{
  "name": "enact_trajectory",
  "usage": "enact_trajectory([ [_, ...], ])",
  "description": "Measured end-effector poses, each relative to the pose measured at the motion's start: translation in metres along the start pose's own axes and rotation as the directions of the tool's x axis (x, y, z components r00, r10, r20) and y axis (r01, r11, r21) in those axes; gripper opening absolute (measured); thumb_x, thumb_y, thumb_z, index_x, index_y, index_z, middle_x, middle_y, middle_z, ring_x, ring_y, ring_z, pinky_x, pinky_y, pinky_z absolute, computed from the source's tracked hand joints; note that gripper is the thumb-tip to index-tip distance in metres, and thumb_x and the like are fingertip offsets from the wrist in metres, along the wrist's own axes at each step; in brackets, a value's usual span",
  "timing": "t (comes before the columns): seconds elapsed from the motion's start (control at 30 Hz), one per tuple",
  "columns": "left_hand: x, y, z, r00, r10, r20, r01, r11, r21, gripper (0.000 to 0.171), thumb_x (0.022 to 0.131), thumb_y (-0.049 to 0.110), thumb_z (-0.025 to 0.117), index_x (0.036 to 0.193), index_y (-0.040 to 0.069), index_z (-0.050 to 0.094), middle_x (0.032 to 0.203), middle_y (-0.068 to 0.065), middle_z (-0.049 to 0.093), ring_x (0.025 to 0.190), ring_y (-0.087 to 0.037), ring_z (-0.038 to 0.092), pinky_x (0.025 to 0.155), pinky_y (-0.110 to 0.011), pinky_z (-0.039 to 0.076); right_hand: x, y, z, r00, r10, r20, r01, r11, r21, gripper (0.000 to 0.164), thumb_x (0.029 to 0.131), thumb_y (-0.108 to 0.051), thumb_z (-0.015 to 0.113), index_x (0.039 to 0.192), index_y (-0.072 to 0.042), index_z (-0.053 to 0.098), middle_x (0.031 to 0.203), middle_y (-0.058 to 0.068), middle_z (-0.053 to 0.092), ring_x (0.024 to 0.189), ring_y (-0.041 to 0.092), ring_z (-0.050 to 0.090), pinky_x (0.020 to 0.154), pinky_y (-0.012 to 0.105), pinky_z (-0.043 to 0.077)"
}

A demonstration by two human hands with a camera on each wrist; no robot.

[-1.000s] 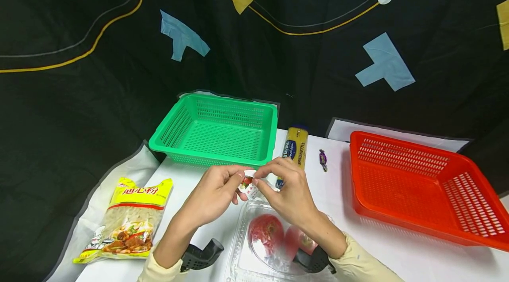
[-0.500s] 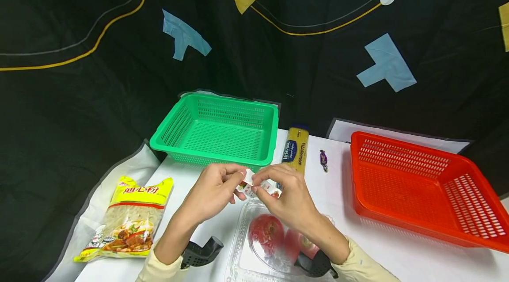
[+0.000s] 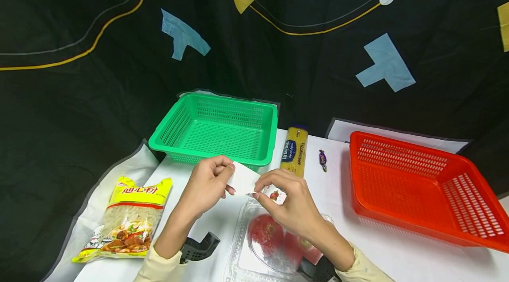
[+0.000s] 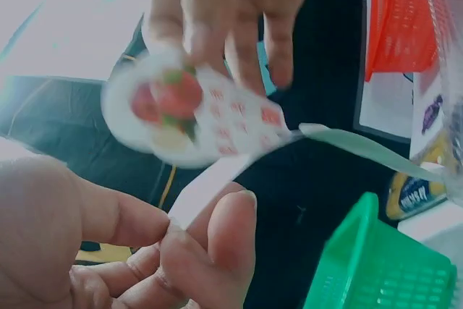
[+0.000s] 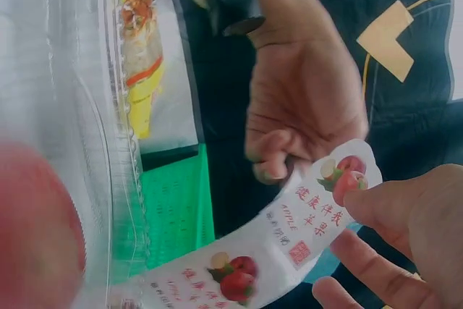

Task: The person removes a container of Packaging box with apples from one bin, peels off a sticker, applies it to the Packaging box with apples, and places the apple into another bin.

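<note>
In the head view, pinching the apple-printed paper label strip between thumb and forefinger of the left hand, and again, further along, between thumb and forefinger of the right hand. Drawn left hand away from right in the last half second; now showing a broad blank back between the two grips, instead of a small white fold and bunched print. Keeping the strip in the air, near the far edge of the clear plastic clamshell box with red apples inside, on the near side of the green basket and just beside the spaghetti pack.

In the left wrist view, nipping the strip's white end firmly at the left fingertips. Beyond, holding the printed face in the right hand, too blurred to read.

In the right wrist view, laying the right thumb over one apple picture, with a second printed label curving down toward the box wall. Can't tell whether attached there. Judging by the spread, getting on with straightening out the strip, but not finished, with a printed length past the right hand not yet pulled flat.
</note>
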State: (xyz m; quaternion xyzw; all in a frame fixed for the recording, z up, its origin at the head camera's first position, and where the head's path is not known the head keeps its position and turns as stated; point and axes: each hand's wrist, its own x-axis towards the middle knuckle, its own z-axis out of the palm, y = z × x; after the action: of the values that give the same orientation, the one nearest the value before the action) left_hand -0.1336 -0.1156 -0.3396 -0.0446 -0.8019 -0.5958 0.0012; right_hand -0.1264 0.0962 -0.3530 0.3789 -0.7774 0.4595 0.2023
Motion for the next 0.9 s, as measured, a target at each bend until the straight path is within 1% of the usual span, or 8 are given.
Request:
enact_trajectory([
  [0.07, 0.002, -0.004, -0.001, 1.000, -0.015, -0.019, 0.015, 1.000, -0.004, 0.016, 0.099, 0.010, 0.054, 0.104, -0.001, 0.064, 0.076, -0.011, 0.066, 0.056, -0.027, 0.065, 0.047, -0.028, 0.046, -0.002, 0.000, -0.003, 1.000, 0.023, 0.003, -0.023, 1.000, 0.020, 0.018, 0.080, -0.001, 0.077, 0.088, -0.016, 0.071, 0.089, -0.007, 0.069, 0.085, 0.011, 0.062, 0.068, 0.026, 0.050],
  [0.17, 0.005, -0.012, -0.002, 0.998, -0.039, -0.057, 0.038, 0.999, -0.011, 0.015, 0.098, 0.009, 0.053, 0.105, -0.001, 0.063, 0.073, -0.011, 0.066, 0.054, -0.026, 0.065, 0.047, -0.030, 0.046, -0.006, -0.001, -0.009, 0.998, 0.063, 0.006, -0.063, 0.997, 0.033, 0.020, 0.081, -0.002, 0.078, 0.089, -0.018, 0.071, 0.087, -0.009, 0.068, 0.085, 0.010, 0.062, 0.074, 0.029, 0.051],
  [0.3, 0.008, -0.023, -0.003, 0.991, -0.064, -0.116, 0.066, 0.998, 0.017, 0.016, 0.099, 0.010, 0.053, 0.104, 0.000, 0.064, 0.066, -0.011, 0.065, 0.053, -0.024, 0.065, 0.049, -0.031, 0.047, -0.013, 0.000, -0.015, 0.994, 0.112, 0.001, -0.112, 0.993, 0.048, 0.021, 0.080, -0.001, 0.079, 0.089, -0.018, 0.072, 0.085, -0.010, 0.068, 0.082, 0.011, 0.063, 0.077, 0.031, 0.051],
  [0.4, 0.007, -0.033, -0.005, 0.983, -0.065, -0.172, 0.080, 0.993, 0.082, 0.017, 0.099, 0.013, 0.052, 0.103, 0.002, 0.065, 0.065, -0.009, 0.066, 0.051, -0.022, 0.064, 0.048, -0.030, 0.044, -0.018, 0.001, -0.019, 0.987, 0.162, 0.004, -0.162, 0.984, 0.067, 0.020, 0.080, 0.000, 0.079, 0.087, -0.017, 0.072, 0.085, -0.010, 0.067, 0.083, 0.012, 0.063, 0.078, 0.032, 0.051],
  [0.53, 0.006, -0.047, -0.011, 0.966, -0.043, -0.255, 0.092, 0.979, 0.180, 0.019, 0.100, 0.015, 0.051, 0.101, 0.003, 0.066, 0.070, -0.007, 0.070, 0.051, -0.020, 0.064, 0.047, -0.031, 0.044, -0.026, 0.001, -0.020, 0.973, 0.230, 0.010, -0.230, 0.971, 0.067, 0.018, 0.081, -0.002, 0.078, 0.087, -0.017, 0.072, 0.087, -0.010, 0.067, 0.084, 0.014, 0.062, 0.077, 0.033, 0.050],
  [0.73, 0.007, -0.061, -0.016, 0.936, -0.013, -0.351, 0.115, 0.955, 0.272, 0.022, 0.100, 0.016, 0.049, 0.099, 0.003, 0.067, 0.084, -0.010, 0.072, 0.055, -0.017, 0.067, 0.049, -0.034, 0.045, -0.037, 0.004, -0.023, 0.938, 0.347, 0.019, -0.348, 0.935, 0.071, 0.011, 0.084, -0.008, 0.078, 0.086, -0.016, 0.072, 0.085, -0.013, 0.069, 0.082, 0.013, 0.063, 0.073, 0.032, 0.051],
  [0.8, 0.008, -0.065, -0.017, 0.925, 0.011, -0.379, 0.116, 0.943, 0.311, 0.023, 0.099, 0.016, 0.049, 0.099, 0.003, 0.067, 0.077, -0.008, 0.071, 0.055, -0.017, 0.065, 0.049, -0.034, 0.043, -0.040, 0.006, -0.025, 0.922, 0.385, 0.031, -0.387, 0.918, 0.086, 0.008, 0.084, -0.009, 0.077, 0.085, -0.014, 0.072, 0.083, -0.012, 0.069, 0.079, 0.013, 0.063, 0.072, 0.031, 0.052],
  [0.9, 0.010, -0.071, -0.018, 0.910, 0.048, -0.413, 0.117, 0.923, 0.366, 0.022, 0.097, 0.015, 0.050, 0.095, 0.001, 0.068, 0.063, -0.004, 0.065, 0.051, -0.018, 0.059, 0.048, -0.034, 0.041, -0.046, 0.008, -0.029, 0.885, 0.460, 0.070, -0.465, 0.874, 0.138, 0.006, 0.084, -0.008, 0.077, 0.086, -0.010, 0.072, 0.078, -0.008, 0.069, 0.071, 0.016, 0.063, 0.067, 0.030, 0.053],
])
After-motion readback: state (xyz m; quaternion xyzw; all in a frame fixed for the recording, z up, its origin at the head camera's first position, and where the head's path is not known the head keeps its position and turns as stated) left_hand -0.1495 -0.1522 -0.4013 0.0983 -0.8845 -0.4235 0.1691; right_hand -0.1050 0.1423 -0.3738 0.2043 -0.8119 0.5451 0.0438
